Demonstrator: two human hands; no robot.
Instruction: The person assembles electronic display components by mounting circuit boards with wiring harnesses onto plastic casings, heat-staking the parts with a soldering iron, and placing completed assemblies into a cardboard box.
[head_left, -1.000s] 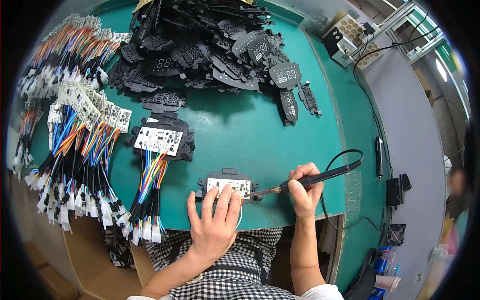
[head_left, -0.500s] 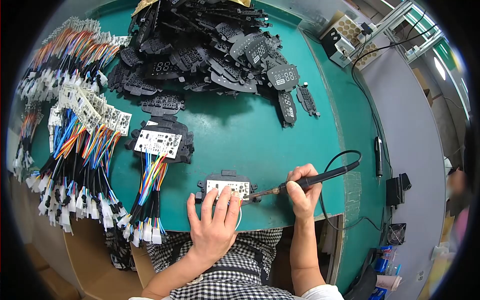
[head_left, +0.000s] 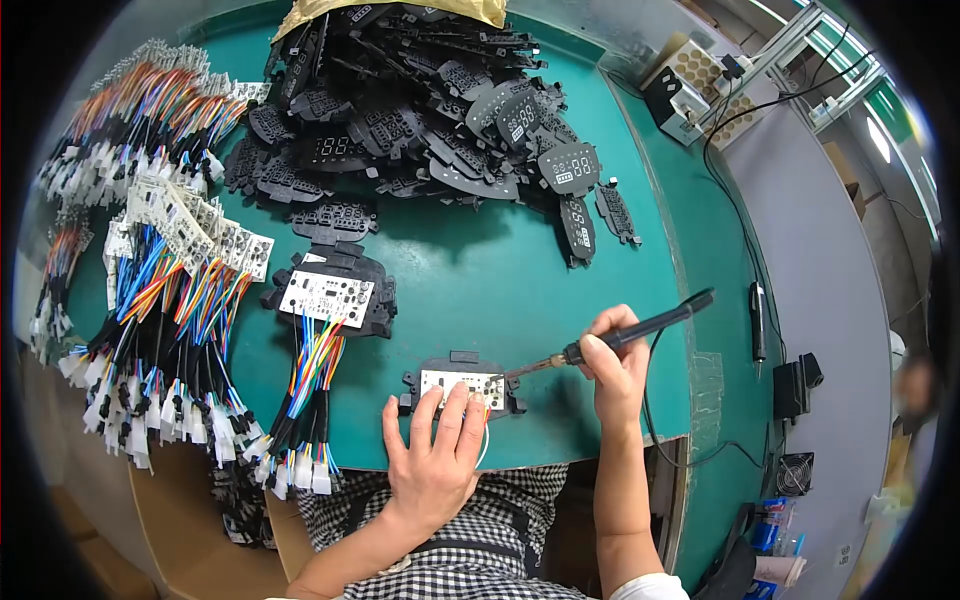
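Observation:
A white circuit board (head_left: pixel 432 380) lies on a black plastic panel (head_left: pixel 463 357) near the table's front edge. My left hand (head_left: pixel 432 460) rests on the board with fingers stretched out and slightly spread, pressing its lower part. Coloured wires come out by the fingertips, partly hidden. In my right hand (head_left: pixel 615 365) is a soldering iron (head_left: pixel 640 328), gripped like a pen. Its tip is at the board's upper right corner; whether it touches, I cannot tell. Up and to the left sits another black panel (head_left: pixel 382 300) carrying a wired white circuit board (head_left: pixel 325 296).
Wired circuit boards with white connectors (head_left: pixel 165 340) are heaped along the left. A large pile of black display panels (head_left: pixel 400 130) covers the back. The iron's cord (head_left: pixel 648 410) loops down at right. A black pen-shaped tool (head_left: pixel 757 320) and a small fan (head_left: pixel 795 473) are on the right side.
The soldering iron's tip has shifted from the board's lower right edge to its upper right corner. My right hand rose slightly. The left hand stays on the board; the whole view shifted a little.

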